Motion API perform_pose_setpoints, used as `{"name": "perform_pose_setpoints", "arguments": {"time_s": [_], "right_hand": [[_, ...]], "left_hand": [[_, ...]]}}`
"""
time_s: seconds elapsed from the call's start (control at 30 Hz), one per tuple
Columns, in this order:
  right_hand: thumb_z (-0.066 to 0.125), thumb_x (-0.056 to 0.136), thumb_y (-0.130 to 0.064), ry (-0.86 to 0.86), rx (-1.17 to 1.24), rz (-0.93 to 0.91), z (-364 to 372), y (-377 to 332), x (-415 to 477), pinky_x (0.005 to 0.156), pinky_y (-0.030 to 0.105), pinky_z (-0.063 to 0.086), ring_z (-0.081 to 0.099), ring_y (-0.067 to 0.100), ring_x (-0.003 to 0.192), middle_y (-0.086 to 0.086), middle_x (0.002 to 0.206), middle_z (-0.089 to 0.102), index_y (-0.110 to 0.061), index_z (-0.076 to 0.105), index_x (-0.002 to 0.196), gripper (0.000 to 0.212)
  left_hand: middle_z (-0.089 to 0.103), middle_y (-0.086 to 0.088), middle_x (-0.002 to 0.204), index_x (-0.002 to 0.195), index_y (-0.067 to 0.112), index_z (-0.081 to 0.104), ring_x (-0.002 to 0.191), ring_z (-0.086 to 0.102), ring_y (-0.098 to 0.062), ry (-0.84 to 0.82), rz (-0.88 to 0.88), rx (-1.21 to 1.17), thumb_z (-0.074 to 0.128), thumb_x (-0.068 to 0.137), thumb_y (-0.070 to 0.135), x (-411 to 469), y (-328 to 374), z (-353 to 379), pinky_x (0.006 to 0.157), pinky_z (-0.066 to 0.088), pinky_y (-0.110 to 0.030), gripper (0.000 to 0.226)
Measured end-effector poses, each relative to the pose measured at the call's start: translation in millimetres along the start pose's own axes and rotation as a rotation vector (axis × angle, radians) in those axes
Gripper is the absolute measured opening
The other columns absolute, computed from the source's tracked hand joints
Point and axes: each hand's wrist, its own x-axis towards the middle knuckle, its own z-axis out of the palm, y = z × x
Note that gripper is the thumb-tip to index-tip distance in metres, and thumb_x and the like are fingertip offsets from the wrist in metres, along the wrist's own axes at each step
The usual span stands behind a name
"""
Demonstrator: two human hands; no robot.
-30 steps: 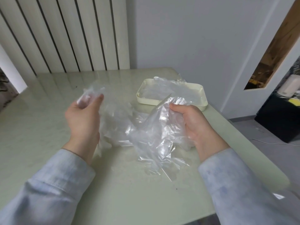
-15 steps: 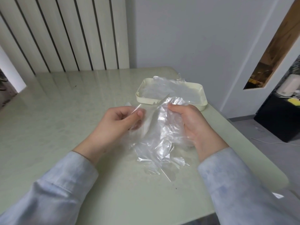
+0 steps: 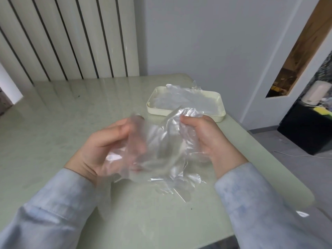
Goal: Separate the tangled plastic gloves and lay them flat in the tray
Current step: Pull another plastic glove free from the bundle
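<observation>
Head view, first speaker: What does the cream rectangular plastic tray [image 3: 158,111] hold?

Second speaker: Thin clear plastic gloves [image 3: 186,99], spread fairly flat across its floor. One crinkled edge sticks up over the far rim. How many lie there cannot be told, since the film is see-through and layered. The tray stands on the pale green tabletop [image 3: 71,114], toward its far right corner.

First speaker: And the rest of them?

Second speaker: A tangled bundle of clear plastic gloves [image 3: 161,146] is held up between the person's two hands, on the near side of the tray. Its lower ends trail down onto the tabletop.

First speaker: How do the hands sit?

Second speaker: The right hand [image 3: 212,139] has its fingers curled round the bundle's upper right part, thumb on top, with film bunched in the fist. The left hand [image 3: 106,146] pinches the left side of the film between thumb and fingers, though that side is blurred and the fingertips are veiled by plastic. Both wrists come out of light blue sleeves [image 3: 53,212].
</observation>
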Motion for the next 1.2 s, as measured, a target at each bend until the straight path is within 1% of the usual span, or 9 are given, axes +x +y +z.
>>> {"name": "perform_pose_setpoints", "arguments": {"time_s": [0.1,0.27,0.43,0.53,0.67,0.77,0.83,1.0,1.2], "right_hand": [[0.075,0.083,-0.008,-0.060,0.037,-0.026,2.8,-0.5,-2.4,0.076,0.044,0.054,0.068,0.034,0.082,0.017,0.086,0.069,-0.001,0.074,0.106,0.024],[0.074,0.083,-0.008,-0.238,0.098,-0.046,7.4,4.8,-7.5,0.100,0.061,0.049,0.067,0.047,0.107,0.030,0.111,0.069,0.004,0.072,0.112,0.031],[0.077,0.078,-0.006,-0.336,0.066,-0.047,12.4,2.7,-12.7,0.097,0.047,0.053,0.070,0.032,0.094,0.017,0.098,0.073,-0.002,0.074,0.103,0.025],[0.071,0.087,-0.006,-0.281,0.040,-0.038,14.3,4.0,-12.5,0.088,0.041,0.055,0.069,0.030,0.088,0.014,0.092,0.073,-0.006,0.076,0.098,0.013],[0.061,0.096,-0.051,-0.233,0.087,0.047,15.4,1.1,-10.1,0.113,0.033,0.042,0.061,0.013,0.126,-0.008,0.133,0.066,-0.028,0.064,0.132,0.043],[0.063,0.084,-0.070,-0.261,0.071,0.044,18.7,-4.6,-14.5,0.121,0.029,0.029,0.046,0.000,0.137,-0.025,0.141,0.055,-0.046,0.061,0.120,0.044],[0.078,0.073,-0.066,-0.282,0.016,0.041,19.4,-2.5,-16.0,0.122,0.034,0.031,0.052,0.006,0.135,-0.017,0.137,0.063,-0.036,0.067,0.122,0.058],[0.081,0.079,-0.025,-0.301,-0.021,-0.008,19.2,2.5,-20.2,0.108,0.049,0.049,0.070,0.035,0.112,0.021,0.115,0.073,-0.001,0.072,0.116,0.045],[0.078,0.085,-0.013,-0.235,-0.027,-0.040,15.5,5.3,-11.5,0.103,0.055,0.051,0.064,0.047,0.116,0.028,0.116,0.070,0.005,0.072,0.113,0.034]], "left_hand": [[0.073,-0.013,0.082,0.086,0.012,0.072,0.068,0.074,-0.022,0.201,-0.024,0.217,0.085,0.077,0.020,7.9,-10.5,6.4,0.062,0.061,-0.031,0.018],[0.075,-0.012,0.086,0.084,0.009,0.076,0.069,0.072,-0.018,0.576,0.071,0.311,0.064,0.092,0.017,28.3,-25.8,10.9,0.067,0.062,-0.031,0.017],[0.059,0.005,0.051,0.089,0.004,0.068,0.052,0.059,-0.006,0.783,0.145,0.429,0.060,0.099,0.015,34.5,-32.7,10.6,0.063,0.054,-0.020,0.017],[0.062,0.001,0.060,0.087,0.004,0.065,0.055,0.058,-0.006,0.870,0.171,0.405,0.064,0.097,0.015,36.4,-32.0,6.3,0.060,0.054,-0.015,0.015],[0.060,-0.009,0.072,0.093,0.005,0.062,0.051,0.058,-0.011,0.919,0.183,0.369,0.067,0.096,0.018,36.4,-30.2,6.2,0.046,0.050,-0.019,0.014],[0.056,-0.011,0.075,0.074,0.013,0.055,0.053,0.058,-0.013,0.943,0.212,0.346,0.069,0.095,0.018,37.3,-30.1,2.9,0.048,0.051,-0.021,0.026],[0.058,-0.011,0.076,0.071,0.014,0.056,0.058,0.060,-0.014,0.937,0.220,0.326,0.069,0.095,0.017,38.0,-29.9,3.1,0.051,0.053,-0.022,0.027],[0.061,-0.011,0.072,0.065,0.013,0.057,0.053,0.059,-0.014,0.929,0.217,0.378,0.067,0.096,0.015,39.7,-33.0,10.5,0.047,0.050,-0.019,0.033],[0.075,-0.008,0.086,0.094,0.005,0.073,0.072,0.070,-0.013,0.939,0.230,0.400,0.068,0.095,0.022,39.7,-30.0,10.3,0.067,0.059,-0.020,0.018]]}}
